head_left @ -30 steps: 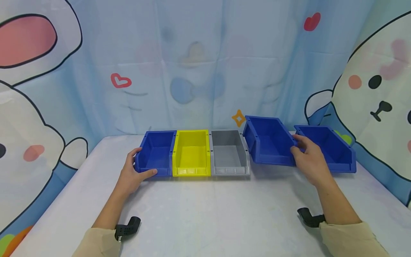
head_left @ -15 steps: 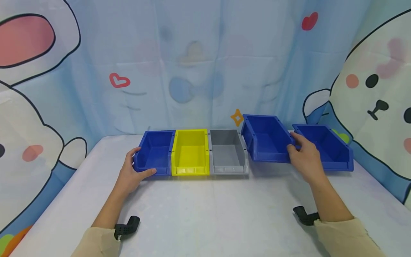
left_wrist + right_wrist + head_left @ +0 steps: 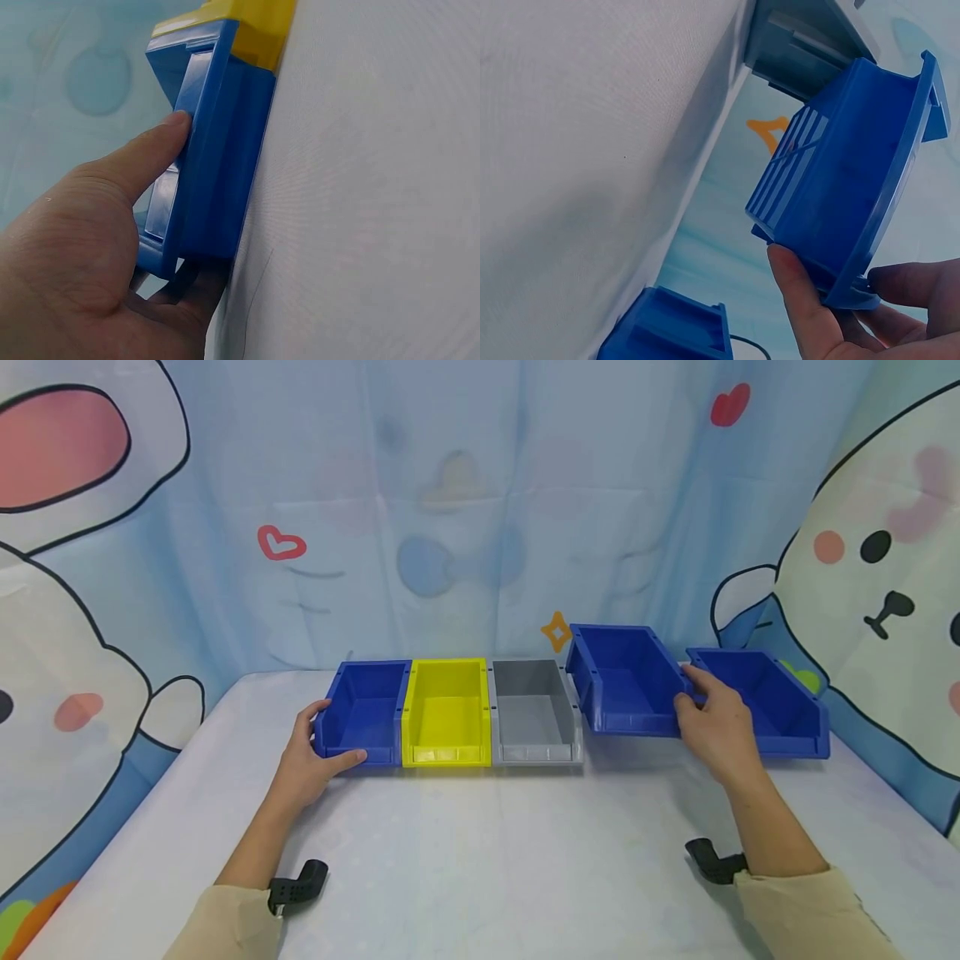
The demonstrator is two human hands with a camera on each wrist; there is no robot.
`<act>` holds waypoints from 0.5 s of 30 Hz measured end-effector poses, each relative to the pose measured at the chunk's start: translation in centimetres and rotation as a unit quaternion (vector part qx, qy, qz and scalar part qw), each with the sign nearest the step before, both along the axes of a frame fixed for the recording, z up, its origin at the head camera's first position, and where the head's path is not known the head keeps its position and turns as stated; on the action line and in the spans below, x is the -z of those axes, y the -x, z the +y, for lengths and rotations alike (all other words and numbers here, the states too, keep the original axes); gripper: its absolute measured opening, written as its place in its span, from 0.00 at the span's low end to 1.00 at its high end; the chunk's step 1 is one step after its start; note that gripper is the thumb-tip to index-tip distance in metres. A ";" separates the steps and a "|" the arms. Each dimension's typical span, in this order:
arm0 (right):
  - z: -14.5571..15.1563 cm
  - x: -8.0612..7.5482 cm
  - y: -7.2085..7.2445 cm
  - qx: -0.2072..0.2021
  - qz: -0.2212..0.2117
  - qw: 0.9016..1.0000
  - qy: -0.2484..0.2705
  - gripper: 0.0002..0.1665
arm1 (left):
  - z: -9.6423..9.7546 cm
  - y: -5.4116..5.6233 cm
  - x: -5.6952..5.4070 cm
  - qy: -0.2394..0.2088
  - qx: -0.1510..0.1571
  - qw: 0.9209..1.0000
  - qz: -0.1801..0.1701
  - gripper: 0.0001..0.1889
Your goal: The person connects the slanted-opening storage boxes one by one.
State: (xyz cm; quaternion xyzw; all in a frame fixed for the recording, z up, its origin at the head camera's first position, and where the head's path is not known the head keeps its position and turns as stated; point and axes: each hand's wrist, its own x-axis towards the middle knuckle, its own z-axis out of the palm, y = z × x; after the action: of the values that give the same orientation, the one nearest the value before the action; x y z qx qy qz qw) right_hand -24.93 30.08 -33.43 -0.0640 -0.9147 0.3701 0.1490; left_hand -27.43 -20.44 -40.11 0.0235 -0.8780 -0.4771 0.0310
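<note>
My left hand (image 3: 309,767) grips the leftmost blue storage bin (image 3: 366,706), its thumb on the front lip and its fingers round the outer side. A yellow bin (image 3: 448,710) and a grey bin (image 3: 534,714) continue that row, side by side. In my right hand (image 3: 716,722) is another blue bin (image 3: 626,685), pinched at its right side wall. This bin is raised off the table beside the grey one, and its ribbed underside (image 3: 787,161) shows in the right wrist view. Whether its far edge touches the grey bin is hard to tell.
One more blue bin (image 3: 787,718) stands on the white-covered table (image 3: 510,852) just right of my right hand. Behind the row hangs a light blue printed curtain (image 3: 450,568). Each wrist wears a black device, such as the left wrist device (image 3: 300,885).
My right hand and the raised blue bin have shifted slightly left and up, nearer the grey bin. The left hand keeps its grip, and the row of three has stayed in place.
</note>
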 end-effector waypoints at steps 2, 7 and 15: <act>0.0 0.0 0.1 0.000 0.001 1.000 -0.003 0.34 | 0.0 0.0 0.0 0.000 -0.001 1.000 0.000 0.55; 0.2 0.1 0.2 -0.004 0.003 1.000 -0.005 0.34 | 0.1 0.0 0.0 0.003 -0.003 1.000 -0.003 0.55; 0.2 0.1 0.2 -0.005 0.011 1.000 0.000 0.33 | 0.1 0.0 -0.1 0.008 -0.006 1.000 -0.008 0.56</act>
State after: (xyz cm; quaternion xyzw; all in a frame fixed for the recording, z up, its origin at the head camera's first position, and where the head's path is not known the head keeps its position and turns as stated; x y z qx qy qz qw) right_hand -25.13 30.26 -33.56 -0.0552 -0.9135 0.3712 0.1572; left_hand -27.42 -20.32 -40.05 0.0321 -0.8816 -0.4701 0.0271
